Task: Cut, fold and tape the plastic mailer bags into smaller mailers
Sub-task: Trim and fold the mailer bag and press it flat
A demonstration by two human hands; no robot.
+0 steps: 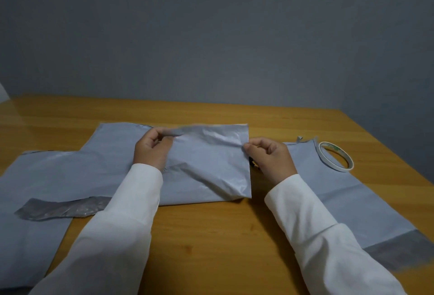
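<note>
- The left hand [150, 151] pinches the upper flap of the grey mailer bag [206, 168], fingers curled round a raised fold near its far edge.
- The right hand [270, 156] pinches the same bag at its right edge, thumb and fingertips closed on the plastic.
- That bag lies in the middle of the wooden table [211, 236], its far part lifted and creased between the 2 hands.
- Both arms wear white sleeves [126, 212].
- A second bag [35, 189] lies flat to the left, with a darker grey strip [63, 207] across it.
- A third bag [347, 200] lies to the right.
- A roll of tape [336, 156] rests on that bag's far corner.
</note>
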